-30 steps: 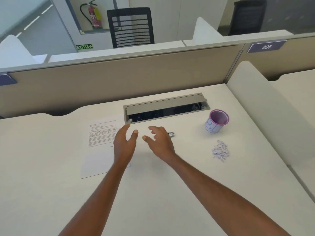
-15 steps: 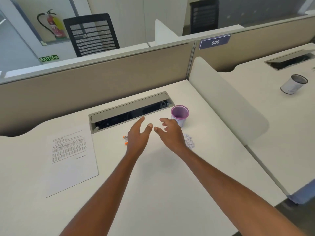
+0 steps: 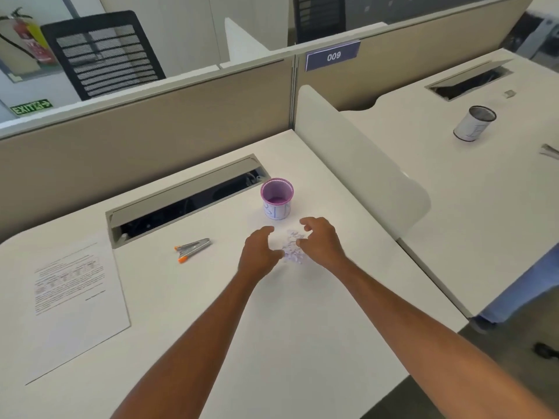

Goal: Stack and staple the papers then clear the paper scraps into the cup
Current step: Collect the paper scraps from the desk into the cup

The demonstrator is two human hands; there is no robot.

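A small pile of white paper scraps [image 3: 292, 247] lies on the white desk, just in front of a purple mesh cup [image 3: 277, 198] that stands upright. My left hand [image 3: 258, 254] and my right hand [image 3: 320, 241] sit on either side of the pile, fingers curled inward and apart, cupped around the scraps without holding them. A printed sheet of paper [image 3: 72, 303] lies flat at the desk's left. A metal stapler with orange tips [image 3: 192, 247] rests between the paper and my hands.
An open cable tray [image 3: 187, 198] runs along the back of the desk. A white divider panel [image 3: 360, 164] bounds the right side. The neighbouring desk holds a grey cup [image 3: 475, 124]. Beige partitions stand behind.
Both hands have travelled right from beside the paper and stapler to the scrap pile, and now bracket it. The view has swung right as well.
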